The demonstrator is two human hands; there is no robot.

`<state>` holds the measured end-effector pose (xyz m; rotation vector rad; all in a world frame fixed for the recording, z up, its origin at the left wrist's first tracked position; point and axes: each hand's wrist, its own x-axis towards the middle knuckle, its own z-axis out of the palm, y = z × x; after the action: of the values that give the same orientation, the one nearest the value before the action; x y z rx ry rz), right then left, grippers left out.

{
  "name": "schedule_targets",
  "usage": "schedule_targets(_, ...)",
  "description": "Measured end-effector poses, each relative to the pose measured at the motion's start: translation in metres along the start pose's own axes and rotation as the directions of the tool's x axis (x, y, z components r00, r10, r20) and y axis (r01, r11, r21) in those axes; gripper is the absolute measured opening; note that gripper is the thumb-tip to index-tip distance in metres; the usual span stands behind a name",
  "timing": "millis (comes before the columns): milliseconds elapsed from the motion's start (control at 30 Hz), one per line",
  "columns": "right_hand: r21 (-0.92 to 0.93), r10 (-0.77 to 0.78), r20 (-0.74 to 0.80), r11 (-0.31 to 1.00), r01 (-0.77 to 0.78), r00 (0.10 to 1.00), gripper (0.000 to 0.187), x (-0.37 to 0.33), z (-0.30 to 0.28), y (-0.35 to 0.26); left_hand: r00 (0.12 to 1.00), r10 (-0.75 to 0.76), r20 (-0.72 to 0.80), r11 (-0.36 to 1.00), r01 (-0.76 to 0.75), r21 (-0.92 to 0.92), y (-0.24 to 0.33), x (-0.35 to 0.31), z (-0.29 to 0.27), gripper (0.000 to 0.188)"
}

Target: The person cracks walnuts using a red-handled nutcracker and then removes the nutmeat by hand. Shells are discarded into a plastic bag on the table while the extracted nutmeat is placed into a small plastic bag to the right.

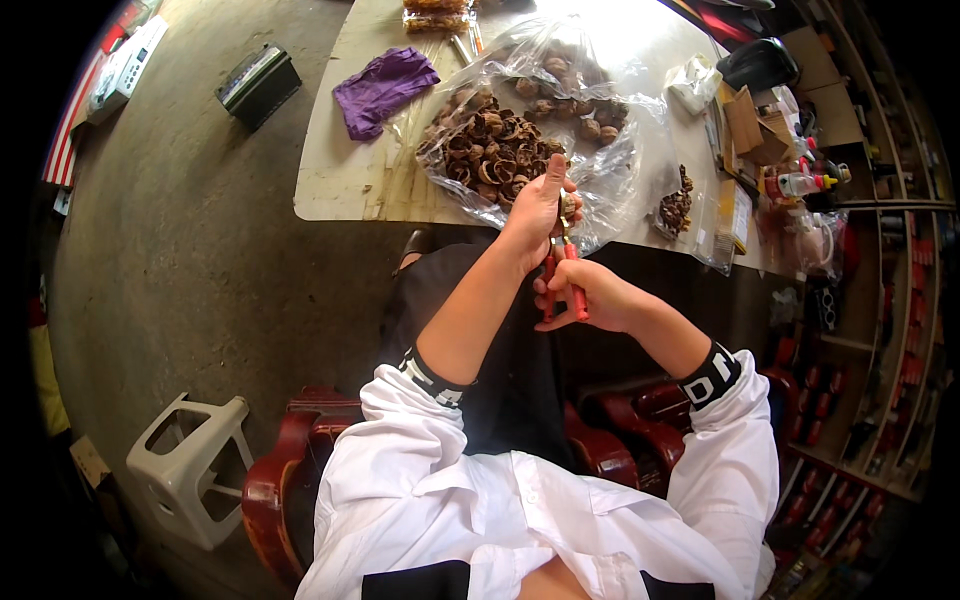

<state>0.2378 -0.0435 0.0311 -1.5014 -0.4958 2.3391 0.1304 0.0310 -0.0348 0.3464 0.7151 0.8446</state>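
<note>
My right hand (602, 291) is closed around the red handles of a nutcracker (579, 303), a plier-like tool with metal jaws. Just beyond it, my left hand (535, 218) wraps round the jaw end with its thumb pointing away from me. A walnut (570, 206) shows in part between the left fingers and the jaws. Both hands are just over the table's near edge. Ahead lies a heap of cracked walnut shells (480, 150) on a clear plastic bag (610, 205). Whole walnuts (592, 130) lie behind and to the right of the heap.
On the table (340, 195) are a purple cloth (385, 90), a small pile of kernels (676, 208) and a white bag (693, 82). Shelves (865, 330) stand at right. A black battery (258, 84) and a beige stool (185, 470) are on the floor at left.
</note>
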Motion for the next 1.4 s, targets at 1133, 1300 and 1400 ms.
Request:
schedule_targets(1133, -0.008, -0.048, 0.025, 0.999, 0.048, 0.999, 0.034, -0.006, 0.002, 0.003, 0.975, -0.060, 0.213, 0.955, 0.119, -0.273, 0.007, 0.001, -0.007, 0.055)
schedule_targets(1300, 0.208, -0.105, 0.298, 0.977, 0.043, 0.949, 0.039, -0.009, -0.007, -0.003, 0.932, -0.109, 0.347, 0.924, 0.223, -0.311, 0.012, 0.003, -0.016, 0.052)
schedule_targets(1400, 0.234, -0.118, 0.361, 0.972, 0.032, 0.925, 0.043, -0.013, -0.007, -0.007, 0.941, -0.138, 0.309, 0.932, 0.229, -0.279, 0.015, 0.001, -0.017, 0.045)
